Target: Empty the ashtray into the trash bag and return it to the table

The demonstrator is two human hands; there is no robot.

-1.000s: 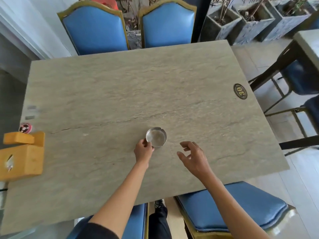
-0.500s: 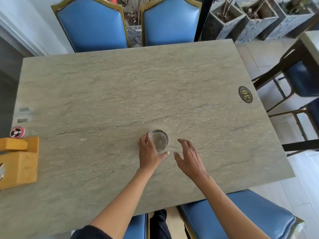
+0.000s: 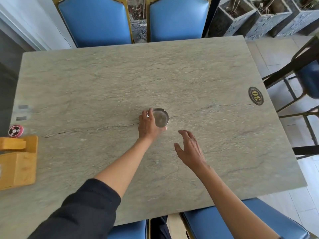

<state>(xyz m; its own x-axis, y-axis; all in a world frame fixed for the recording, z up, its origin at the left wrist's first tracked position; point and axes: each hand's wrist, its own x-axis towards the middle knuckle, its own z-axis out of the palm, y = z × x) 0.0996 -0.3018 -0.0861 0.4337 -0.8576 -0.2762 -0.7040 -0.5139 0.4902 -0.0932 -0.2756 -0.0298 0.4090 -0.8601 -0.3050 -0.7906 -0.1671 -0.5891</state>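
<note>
My left hand (image 3: 148, 127) grips the rim of the ashtray (image 3: 160, 117), which looks light, rigid and slick, while my right hand (image 3: 190, 150) hovers spread just beside it.

Bright, even daylight; soft shadows; wide-angle bending and blur at edges.

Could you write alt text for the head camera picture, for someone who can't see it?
Seen from above, a person's left hand wraps around a small round metal ashtray near the middle of a grey stone-look table, while the right hand hovers open beside it. Blue chairs surround the table; a wooden holder sits at its left edge and an oval "30" plaque at its right.
</note>
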